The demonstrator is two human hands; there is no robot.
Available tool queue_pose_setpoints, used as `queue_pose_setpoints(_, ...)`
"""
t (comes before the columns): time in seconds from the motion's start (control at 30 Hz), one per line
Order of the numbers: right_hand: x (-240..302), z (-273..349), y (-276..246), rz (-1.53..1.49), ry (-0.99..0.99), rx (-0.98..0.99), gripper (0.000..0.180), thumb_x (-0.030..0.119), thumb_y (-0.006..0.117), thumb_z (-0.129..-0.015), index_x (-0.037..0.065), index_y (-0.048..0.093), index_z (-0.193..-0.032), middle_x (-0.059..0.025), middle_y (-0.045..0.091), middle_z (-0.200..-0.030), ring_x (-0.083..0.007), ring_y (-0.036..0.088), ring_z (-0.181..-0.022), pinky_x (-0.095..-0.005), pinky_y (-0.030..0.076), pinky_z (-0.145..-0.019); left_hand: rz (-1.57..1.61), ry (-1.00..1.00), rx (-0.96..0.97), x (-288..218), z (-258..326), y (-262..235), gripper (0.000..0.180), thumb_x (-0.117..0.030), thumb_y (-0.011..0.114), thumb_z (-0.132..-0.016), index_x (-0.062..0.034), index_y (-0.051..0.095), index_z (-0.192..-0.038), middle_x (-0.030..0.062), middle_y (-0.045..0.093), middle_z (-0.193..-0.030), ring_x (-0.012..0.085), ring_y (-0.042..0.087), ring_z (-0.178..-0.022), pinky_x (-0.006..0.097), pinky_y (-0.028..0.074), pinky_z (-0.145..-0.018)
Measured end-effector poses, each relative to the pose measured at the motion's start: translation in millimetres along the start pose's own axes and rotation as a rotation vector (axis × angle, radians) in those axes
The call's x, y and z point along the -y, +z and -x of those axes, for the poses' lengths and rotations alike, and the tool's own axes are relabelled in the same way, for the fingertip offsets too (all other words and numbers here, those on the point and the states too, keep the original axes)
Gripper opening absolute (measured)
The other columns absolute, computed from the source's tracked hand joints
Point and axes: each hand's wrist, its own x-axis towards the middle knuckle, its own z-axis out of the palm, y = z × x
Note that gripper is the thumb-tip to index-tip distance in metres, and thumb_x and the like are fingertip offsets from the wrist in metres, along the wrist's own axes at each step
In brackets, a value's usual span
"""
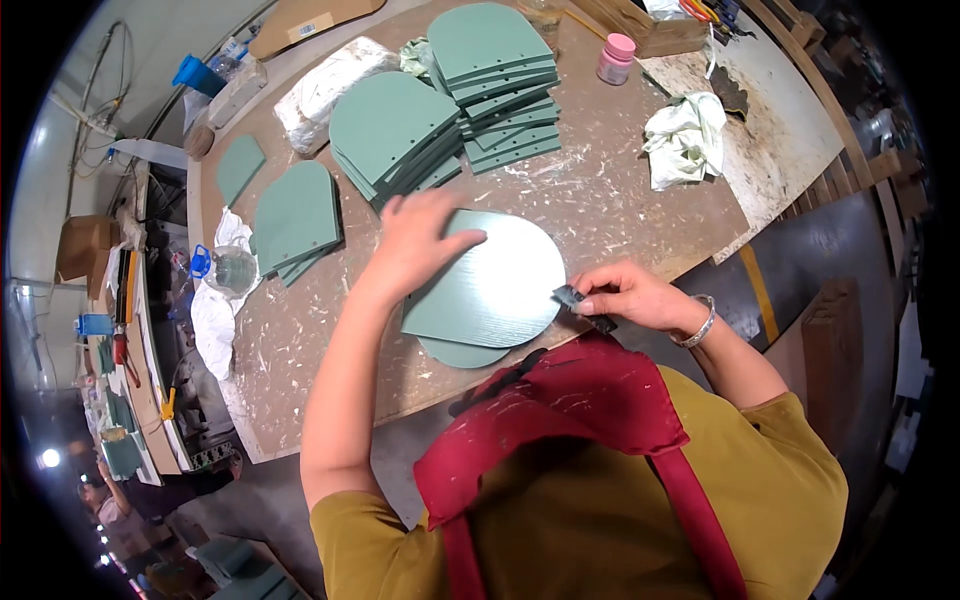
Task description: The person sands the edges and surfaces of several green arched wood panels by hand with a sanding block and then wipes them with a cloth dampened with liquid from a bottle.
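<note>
In the head view, a worn brown tabletop (640, 215) flecked with pale scratches and paint marks fills the middle of the frame, its edges bowed by the lens. A glossy green panel (490, 280) with a rounded end lies at the centre, near the table's front edge, over a second green panel (465, 354) that shows below it. The left hand (425, 240) is at the upper-left edge of the glossy panel, thumb spread away from the fingers, which are slightly blurred. The right hand (625, 295) is at the panel's right edge, thumb and fingers pinching a small dark pad (570, 296).

Toward the upper middle stand two green stacks, one nearer (395, 125) and one taller (490, 45); a smaller green pile (298, 210) sits to their left. A white wrapped bundle (335, 90) lies at upper left, a pink bottle (616, 60) and a crumpled white cloth (690, 135) at upper right. A clear jug (233, 268) with a blue handle rests at the table's left side.

Beyond, the grey floor (720, 290) carries a yellow stripe (759, 290) at right. A cardboard box (85, 248) sits at far left, and another person (115, 500) is in the dim lower left.
</note>
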Motion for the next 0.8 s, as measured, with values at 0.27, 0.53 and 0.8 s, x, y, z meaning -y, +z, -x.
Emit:
queue_pose_setpoints(0.27, -2, -5, 4, -0.186, -0.063, -0.184, 0.011, 0.009, 0.064, -0.093, 0.000, 0.067, -0.099, 0.0041, 0.062, -0.087, -0.0038, 0.053, -0.082, -0.0218, 0.045, -0.075, 0.261, -0.317, 0.308, -23, -33, -51, 0.032, -0.027, 0.074, -0.083, 0.0014, 0.061, -0.089, 0.0146, 0.059, -0.077, 0.0245, 0.055, -0.070, 0.037, 0.045, -0.066)
queue_pose_setpoints(0.53, 65, 2, 0, -0.176, -0.265, 0.013, 0.010, 0.008, 0.066, -0.092, -0.001, 0.067, -0.095, 0.0037, 0.062, -0.087, -0.0053, 0.055, -0.084, -0.0232, 0.045, -0.079, 0.636, -0.483, 0.093, -58, 14, -105, 0.026, -0.024, 0.057, -0.099, -0.0001, 0.053, -0.091, 0.0020, 0.049, -0.075, 0.0069, 0.043, -0.074, 0.024, 0.040, -0.066)
queue_pose_setpoints(0.8, 107, -10, 6, -0.018, -0.197, 0.120, 0.015, 0.012, 0.068, -0.091, -0.002, 0.067, -0.095, 0.0015, 0.064, -0.084, -0.0057, 0.054, -0.081, -0.0236, 0.045, -0.075, 1.117, -0.593, 0.155, -74, 35, -113, 0.028, -0.013, 0.060, -0.097, -0.0011, 0.055, -0.121, 0.0035, 0.065, -0.100, 0.0082, 0.059, -0.096, 0.025, 0.047, -0.085)
